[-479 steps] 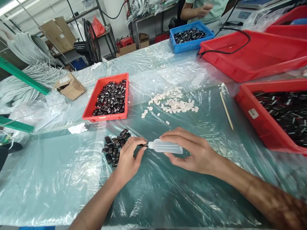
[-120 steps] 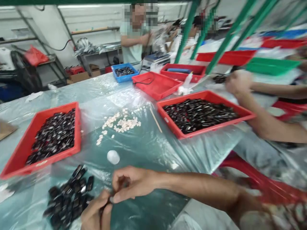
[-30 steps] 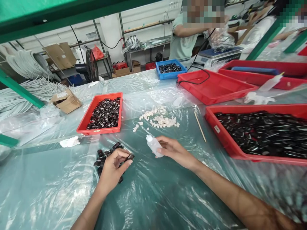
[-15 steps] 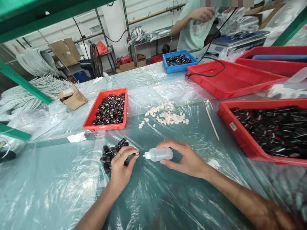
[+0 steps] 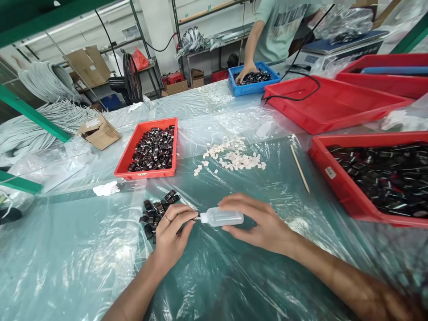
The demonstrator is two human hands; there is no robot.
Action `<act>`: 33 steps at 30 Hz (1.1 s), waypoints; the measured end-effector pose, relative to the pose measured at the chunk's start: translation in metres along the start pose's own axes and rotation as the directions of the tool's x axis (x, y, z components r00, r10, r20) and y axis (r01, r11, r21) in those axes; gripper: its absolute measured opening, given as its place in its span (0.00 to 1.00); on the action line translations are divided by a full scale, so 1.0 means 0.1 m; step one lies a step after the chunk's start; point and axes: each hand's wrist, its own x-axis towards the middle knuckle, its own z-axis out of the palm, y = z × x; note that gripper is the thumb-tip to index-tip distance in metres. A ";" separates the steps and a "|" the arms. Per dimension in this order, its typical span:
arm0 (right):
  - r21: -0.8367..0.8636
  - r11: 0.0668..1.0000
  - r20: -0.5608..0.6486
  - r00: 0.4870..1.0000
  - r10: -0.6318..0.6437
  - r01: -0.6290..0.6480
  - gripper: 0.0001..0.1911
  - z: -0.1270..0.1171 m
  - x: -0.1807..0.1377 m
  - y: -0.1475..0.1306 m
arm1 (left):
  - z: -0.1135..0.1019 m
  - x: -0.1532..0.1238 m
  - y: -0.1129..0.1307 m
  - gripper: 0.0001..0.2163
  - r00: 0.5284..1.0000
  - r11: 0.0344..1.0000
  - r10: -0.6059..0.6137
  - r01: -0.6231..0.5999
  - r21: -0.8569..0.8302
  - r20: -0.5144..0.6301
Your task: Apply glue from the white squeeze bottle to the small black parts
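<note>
plastic-covered tabletop (image 5: 83,258); red tray (image 5: 334,104) far right, smaller red tray (image 5: 129,156) of black parts beyond. right hand (image 5: 264,225) grasping clear bottle (image 5: 224,217), lying sideways, nozzle at left hand (image 5: 170,234), pinched on small black part (image 5: 195,217) beside black pile (image 5: 155,211).

A small translucent squeeze bottle (image 5: 223,217) lies horizontal just above the plastic-covered table, its white nozzle pointing left and touching a tiny black part (image 5: 191,218). Beside it sits a loose heap of black parts (image 5: 154,211).
</note>
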 end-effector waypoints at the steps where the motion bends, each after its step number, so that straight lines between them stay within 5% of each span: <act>1: -0.030 0.999 -0.013 1.000 -0.023 0.022 0.24 0.00 -0.01 -0.02 | 0.00 0.00 0.00 0.15 1.000 1.000 0.000 0.000 0.000 0.003; 9: -0.280 0.942 -0.011 0.981 -0.193 0.183 0.42 -0.04 -0.06 -0.21 | 0.03 -0.01 0.03 0.17 0.998 0.999 -0.024 0.026 -0.033 0.053; 14: -0.296 0.939 0.017 0.984 -0.180 0.177 0.42 -0.10 -0.06 -0.28 | 0.05 -0.01 0.01 0.17 0.999 0.999 0.045 -0.044 -0.019 0.027; 18: -0.273 0.946 0.012 0.984 -0.176 0.172 0.37 -0.12 -0.06 -0.28 | 0.08 -0.02 -0.01 0.15 0.997 0.996 0.077 -0.076 -0.037 0.015; 25: -0.257 0.945 0.005 0.978 -0.209 0.203 0.11 -0.17 -0.02 -0.32 | 0.08 -0.03 0.00 0.10 0.990 0.990 0.137 -0.136 -0.034 0.022; 33: -0.179 0.963 0.078 0.978 -0.192 0.204 0.13 -0.22 0.01 -0.28 | 0.15 -0.05 -0.02 0.11 0.991 0.992 0.117 -0.114 -0.049 0.068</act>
